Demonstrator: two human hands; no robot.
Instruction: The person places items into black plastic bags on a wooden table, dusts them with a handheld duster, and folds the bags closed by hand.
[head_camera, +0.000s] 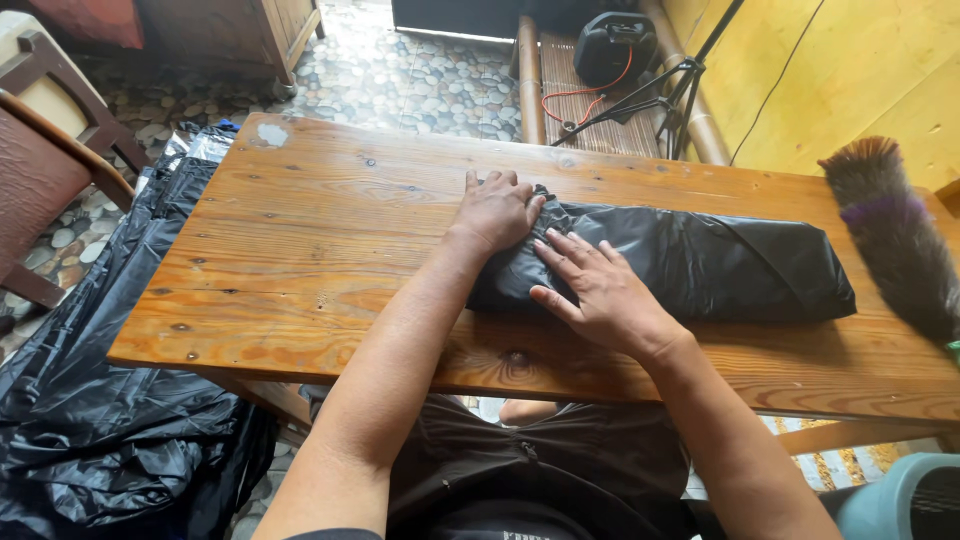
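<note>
Left hand (496, 208): curled over the left end of a folded black plastic bag (690, 262), fingertips tucked out of sight at the fold; grip not fully visible, palm pressing down. Right hand (597, 287): flat, fingers spread, resting on top of the same end, grasping nothing. Bag lies lengthwise on the wooden table (300, 250), stretching away to the right of both hands. Its near-left portion is hidden under the right hand. Beyond the bag's far end, a feather duster (893, 235), handle cut off by the frame edge. Left of the left arm, below table level, a heap of black plastic sheeting (90, 420), partly cropped; layers indistinct.
</note>
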